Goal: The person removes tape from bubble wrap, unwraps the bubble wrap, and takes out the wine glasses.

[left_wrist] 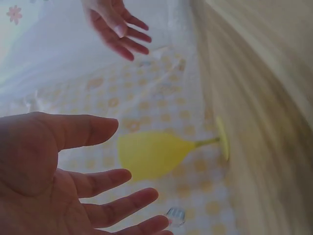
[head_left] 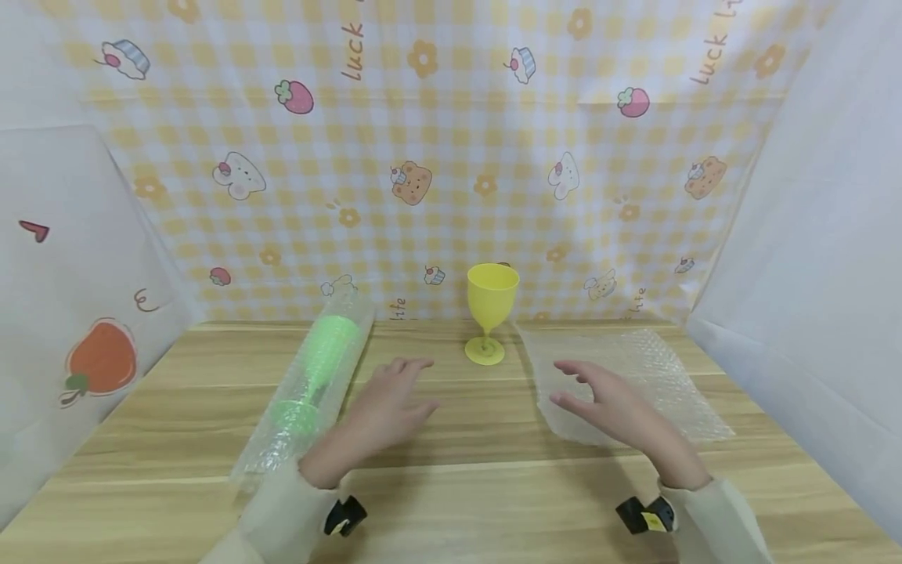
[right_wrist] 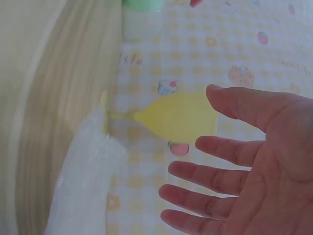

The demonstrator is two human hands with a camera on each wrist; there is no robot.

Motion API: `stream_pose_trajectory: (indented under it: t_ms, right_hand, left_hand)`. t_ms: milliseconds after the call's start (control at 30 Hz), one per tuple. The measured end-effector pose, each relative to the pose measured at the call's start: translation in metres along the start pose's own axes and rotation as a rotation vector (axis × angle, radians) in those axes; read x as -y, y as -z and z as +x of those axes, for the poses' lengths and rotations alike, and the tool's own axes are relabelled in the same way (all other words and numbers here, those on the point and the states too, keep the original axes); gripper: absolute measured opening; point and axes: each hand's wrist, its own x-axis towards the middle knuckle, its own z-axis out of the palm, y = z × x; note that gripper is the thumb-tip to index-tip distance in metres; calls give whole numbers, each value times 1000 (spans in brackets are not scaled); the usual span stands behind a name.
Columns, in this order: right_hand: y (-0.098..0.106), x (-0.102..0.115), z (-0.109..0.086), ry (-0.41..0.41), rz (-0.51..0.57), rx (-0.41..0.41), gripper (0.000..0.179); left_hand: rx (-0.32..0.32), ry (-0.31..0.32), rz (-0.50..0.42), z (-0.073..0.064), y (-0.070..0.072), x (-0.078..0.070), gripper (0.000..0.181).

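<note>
At lower centre of the head view, both hands hover over the wooden table [head_left: 451, 470], holding nothing. Left hand [head_left: 384, 407]: fingers straight and spread, palm down, just right of the wrapped green goblet [head_left: 313, 376]. Right hand [head_left: 613, 403]: fingers loosely extended, over the near edge of a flat bubble wrap sheet [head_left: 634, 368]. Between and beyond the hands, at frame centre, stands a yellow plastic goblet [head_left: 491, 313], smooth, upright on its round foot, mouth up, touched by neither hand. The green goblet lies in a bumpy clear bubble-wrap tube, long axis running from lower left toward upper centre. Checked cartoon-print cloth [head_left: 451, 157] hangs behind.
</note>
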Motion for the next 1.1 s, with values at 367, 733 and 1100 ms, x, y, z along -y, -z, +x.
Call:
stream_pose_trajectory:
  t_ms: [367, 733, 1100]
  right_hand:
    - [-7, 12, 13, -27, 53, 98, 53]
    - [-8, 10, 11, -18, 28, 102, 50]
    - [-10, 8, 11, -22, 19, 107, 52]
  left_hand:
    - [-42, 12, 46, -14, 65, 56, 60]
    - [90, 67, -29, -20, 89, 108, 78]
    - [323, 261, -265, -20, 80, 133, 101]
